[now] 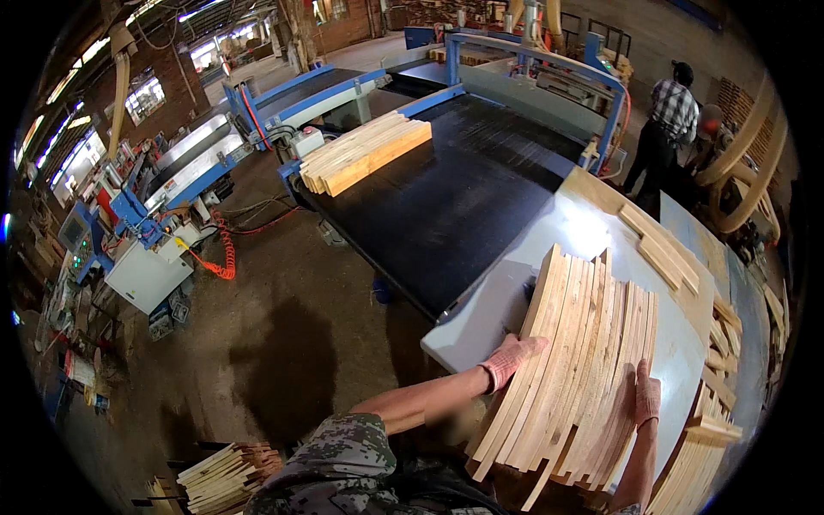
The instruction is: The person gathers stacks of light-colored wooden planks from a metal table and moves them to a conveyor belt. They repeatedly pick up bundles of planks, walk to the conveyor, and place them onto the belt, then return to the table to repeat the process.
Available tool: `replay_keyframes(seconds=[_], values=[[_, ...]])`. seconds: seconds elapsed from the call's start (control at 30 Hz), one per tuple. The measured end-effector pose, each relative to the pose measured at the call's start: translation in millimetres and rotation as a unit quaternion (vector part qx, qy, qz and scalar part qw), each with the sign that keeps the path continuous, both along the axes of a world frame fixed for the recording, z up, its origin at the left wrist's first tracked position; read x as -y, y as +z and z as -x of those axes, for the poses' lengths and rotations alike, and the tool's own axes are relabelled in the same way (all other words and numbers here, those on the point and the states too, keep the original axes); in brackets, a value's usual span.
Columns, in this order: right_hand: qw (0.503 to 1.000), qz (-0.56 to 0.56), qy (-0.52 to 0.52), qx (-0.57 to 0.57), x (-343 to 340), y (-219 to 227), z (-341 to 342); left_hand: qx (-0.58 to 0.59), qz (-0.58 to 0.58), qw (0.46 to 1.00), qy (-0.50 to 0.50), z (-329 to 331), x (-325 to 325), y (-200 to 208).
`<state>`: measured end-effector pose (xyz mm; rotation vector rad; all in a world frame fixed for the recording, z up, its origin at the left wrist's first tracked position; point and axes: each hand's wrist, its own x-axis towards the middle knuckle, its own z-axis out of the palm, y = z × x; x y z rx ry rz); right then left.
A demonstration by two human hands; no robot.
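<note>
A wide row of long pale wooden strips (pixel 584 360) stands side by side on the grey tabletop (pixel 468 330), the near ends uneven and hanging over its edge. My left hand (pixel 513 357), in a pinkish glove, presses against the row's left side. On the opposite side my right hand (pixel 648 396), gloved alike, grips the outer strip with the thumb along the top. Between them the two hands hold the row together. One strip sticks out toward me farther than the others. The undersides of the strips and some of my fingers are hidden.
Beyond the tabletop lies a black conveyor belt (pixel 429 232) carrying another block of strips (pixel 369 154). A blue machine frame (pixel 536 60) spans its far end. Loose strips (pixel 657 245) lie at the right. A person (pixel 669 116) stands at the far right. More strips (pixel 225 481) sit low at left.
</note>
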<state>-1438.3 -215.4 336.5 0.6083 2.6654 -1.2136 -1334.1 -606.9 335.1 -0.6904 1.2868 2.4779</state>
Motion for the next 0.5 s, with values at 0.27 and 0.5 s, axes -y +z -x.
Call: replay_keyframes(seconds=[0.27, 0.5], values=[[0.991, 0.118, 0.055, -0.030, 172, 14, 80, -0.103, 0.081, 0.990, -0.052, 137, 182, -30], [0.978, 0.196, 0.054, -0.037, 357, 3, 127, -0.005, 0.607, 0.767, -0.208, 221, 374, 25]])
